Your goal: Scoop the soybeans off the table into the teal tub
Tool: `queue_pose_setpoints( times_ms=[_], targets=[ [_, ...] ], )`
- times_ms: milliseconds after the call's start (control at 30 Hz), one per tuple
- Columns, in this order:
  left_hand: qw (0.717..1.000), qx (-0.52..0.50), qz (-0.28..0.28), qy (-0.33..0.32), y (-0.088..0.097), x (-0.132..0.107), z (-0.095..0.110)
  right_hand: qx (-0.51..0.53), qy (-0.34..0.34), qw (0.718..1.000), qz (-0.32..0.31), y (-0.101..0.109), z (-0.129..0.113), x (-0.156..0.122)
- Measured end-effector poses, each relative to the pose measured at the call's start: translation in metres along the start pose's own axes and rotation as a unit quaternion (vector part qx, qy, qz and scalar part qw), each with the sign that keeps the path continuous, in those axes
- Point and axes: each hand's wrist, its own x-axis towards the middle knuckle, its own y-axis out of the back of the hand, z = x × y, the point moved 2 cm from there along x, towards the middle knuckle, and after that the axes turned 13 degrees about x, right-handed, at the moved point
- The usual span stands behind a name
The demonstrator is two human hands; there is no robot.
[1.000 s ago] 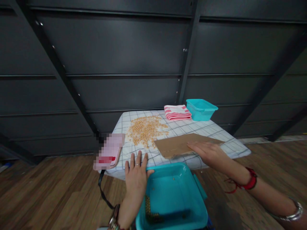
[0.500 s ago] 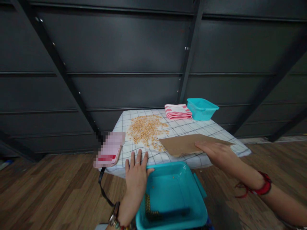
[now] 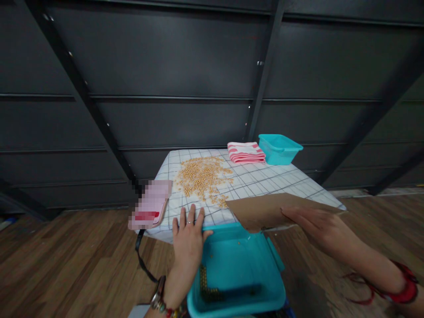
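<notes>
My left hand (image 3: 188,240) lies flat with fingers spread on the front edge of the checked cloth, its thumb at the rim of a teal plastic basin (image 3: 245,265). In my right hand (image 3: 314,225) is a flat piece of brown cardboard (image 3: 261,210); the fingers rest along its face. The cardboard is tilted over the table's front edge and covers part of the basin's far rim. Soybeans (image 3: 202,176), pale yellow, lie spread on the cloth beyond my left hand. A few loose ones show in the basin, with a darker row at its lower left.
On the cloth-covered table (image 3: 261,181) a folded pink-and-white towel (image 3: 245,152) lies beside a smaller turquoise container (image 3: 278,149) at the back right. A pink phone (image 3: 150,203) with a black strap lies at the left edge. A dark panelled wall (image 3: 172,123) stands behind.
My right hand has drawn the cardboard right and towards me, from the cloth to over the basin's far rim. The left hand has stayed in place.
</notes>
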Motion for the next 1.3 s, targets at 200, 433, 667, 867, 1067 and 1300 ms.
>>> queue_pose_setpoints(
  times_ms=[200, 433, 667, 867, 1067, 1300],
  targets=[
    [1.000, 0.009, 0.003, 0.002, -0.001, 0.000, 0.000, -0.008, -0.002, 1.000, 0.015, 0.001, 0.004, 0.000],
    [1.000, -0.005, 0.005, 0.002, -0.001, 0.000, 0.000, -0.025, 0.005, 0.999, 0.021, 0.003, -0.009, -0.002],
    [1.000, -0.012, 0.014, 0.002, -0.001, -0.001, -0.002, -0.003, -0.013, 1.000, 0.013, 0.010, -0.007, -0.003],
    [1.000, -0.008, 0.011, 0.003, -0.001, -0.001, -0.002, -0.025, -0.002, 1.000, 0.019, 0.009, -0.007, -0.004],
    [0.999, -0.022, 0.025, -0.001, -0.003, 0.000, -0.002, -0.005, 0.007, 1.000, 0.025, 0.011, -0.020, 0.000],
    [1.000, -0.014, 0.008, 0.000, -0.002, 0.001, -0.002, 0.001, -0.008, 0.999, 0.041, 0.014, -0.012, -0.002]
  ],
)
